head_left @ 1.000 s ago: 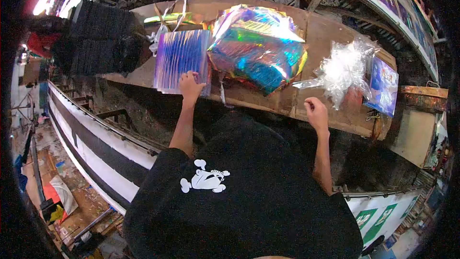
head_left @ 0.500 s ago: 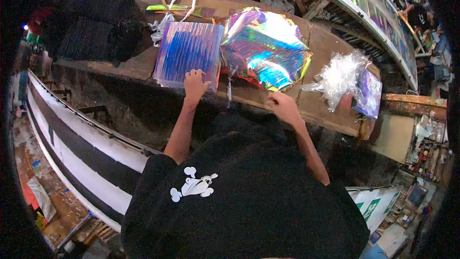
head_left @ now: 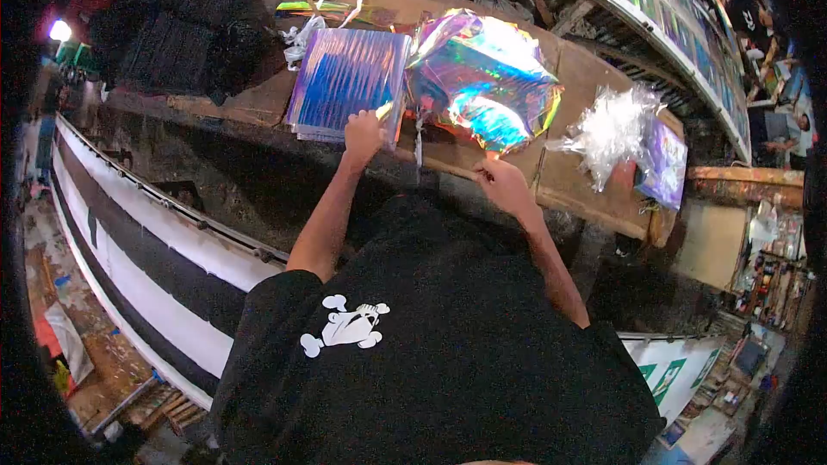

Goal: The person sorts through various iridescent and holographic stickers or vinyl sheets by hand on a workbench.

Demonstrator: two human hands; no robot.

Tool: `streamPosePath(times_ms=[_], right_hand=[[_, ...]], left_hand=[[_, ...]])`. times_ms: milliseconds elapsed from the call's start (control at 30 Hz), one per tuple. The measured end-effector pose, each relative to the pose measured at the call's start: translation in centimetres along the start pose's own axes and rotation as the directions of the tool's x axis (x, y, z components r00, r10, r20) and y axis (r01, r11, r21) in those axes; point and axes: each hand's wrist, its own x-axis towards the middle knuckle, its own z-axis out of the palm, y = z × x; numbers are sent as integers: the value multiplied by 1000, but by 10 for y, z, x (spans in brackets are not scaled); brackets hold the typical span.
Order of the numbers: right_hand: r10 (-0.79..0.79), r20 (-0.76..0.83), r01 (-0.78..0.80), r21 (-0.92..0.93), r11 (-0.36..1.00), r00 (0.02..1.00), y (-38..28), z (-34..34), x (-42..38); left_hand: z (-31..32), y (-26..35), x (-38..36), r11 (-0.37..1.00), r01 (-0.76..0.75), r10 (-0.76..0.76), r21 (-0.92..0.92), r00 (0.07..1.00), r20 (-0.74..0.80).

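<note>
My left hand (head_left: 365,136) is closed at the near right edge of a neat stack of shiny blue-violet iridescent film sheets (head_left: 349,77). A bright corner of film sticks up beside its fingers, apparently pinched from the top sheet. To the right lies a loose, crumpled heap of iridescent film (head_left: 491,86), giving off strong white, cyan and yellow reflections. My right hand (head_left: 506,185) has its fingers pinched at the near tip of that heap, by the table's front edge. The fingertips' exact grip is small in the view.
Brown cardboard (head_left: 586,168) covers the long table. Crumpled clear plastic (head_left: 613,133) and a purple packet (head_left: 663,164) lie at its right end. A dark bundle (head_left: 181,30) sits at the left, white plastic strips (head_left: 301,34) behind the stack. A striped panel (head_left: 155,241) stands lower left.
My left hand has gone from spread fingers on the stack to a closed grip, with a film corner now raised. My right hand stays pinched near the heap's tip. The view has shifted slightly.
</note>
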Motion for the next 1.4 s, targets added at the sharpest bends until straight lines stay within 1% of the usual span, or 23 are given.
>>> streamPosePath(times_ms=[133,200,267,300,333,400,500,567,600,667,733,767,833,867,900,933,967,1033,1100,1167,1200,1333,1400], right_hand=[[52,-70,-44,115,992,996,0,16,-19],[88,-5,-87,118,989,996,-4,12,-26],[134,-63,-122,164,979,989,-1,15,-34],[165,-99,-142,209,968,981,1,14,-35],[172,-119,-146,204,968,978,1,9,-34],[318,-82,-283,285,916,945,-4,0,-28],[224,-143,-188,225,956,964,-15,-12,6],[53,-188,-30,125,992,981,-44,-26,48],[-58,-282,80,65,995,958,-73,-37,73],[-311,-417,295,-105,950,854,-137,-58,128],[-457,-441,397,-226,890,773,-166,-54,176],[-450,-458,400,-207,893,767,-169,-45,198],[-446,-480,399,-202,894,756,-171,-31,225],[-351,-434,312,-160,936,830,-172,-25,231],[-247,-380,216,-123,969,892,-174,-21,236],[-413,-427,363,-196,911,804,-181,-21,238],[-405,-430,349,-208,914,807,-177,-25,246],[-215,-458,197,-87,977,863,-155,-42,255],[-128,-447,123,-40,992,885,-138,-55,261],[-285,-482,223,-183,957,828,-129,-60,259],[-274,-570,240,-135,961,775,-122,-75,265],[-240,-588,163,-182,970,773,-115,-87,259],[-199,-593,61,-244,968,781,-101,-99,261]], left_hand=[[8,-10,8,993,114,-114,-1,993,24],[0,-21,13,971,236,-235,-38,971,40],[-11,-39,21,911,340,-376,-233,917,-133],[-13,-59,28,797,383,-523,-466,824,-219],[-31,-70,38,871,347,-478,-347,758,-443],[-100,-80,55,788,416,-607,-453,648,-460],[-189,-70,66,865,281,-482,-417,699,-528],[-233,-60,77,921,-14,-103,-389,955,-279],[-254,-49,78,919,-11,-111,-394,952,-286],[-280,-18,82,800,-246,270,-547,962,-37],[-276,0,94,785,-392,395,-480,913,-100],[-274,9,97,778,-398,394,-486,912,-116],[-270,24,107,855,-181,72,-486,969,-235],[-251,28,115,848,-193,75,-493,966,-248],[-218,30,124,793,-87,-125,-603,945,-302],[-199,35,130,705,2,-321,-709,892,-317],[-202,49,133,697,-7,-311,-717,898,-311],[-209,78,130,351,-1,-238,-936,967,-90],[-200,86,160,316,-23,-250,-949,962,-107],[-184,91,185,311,-133,-111,-941,978,-175],[-184,105,188,182,-218,-17,-959,974,-225],[-169,109,224,194,-102,-3,-976,995,-104],[-177,105,236,-137,15,138,-990,990,-4]])
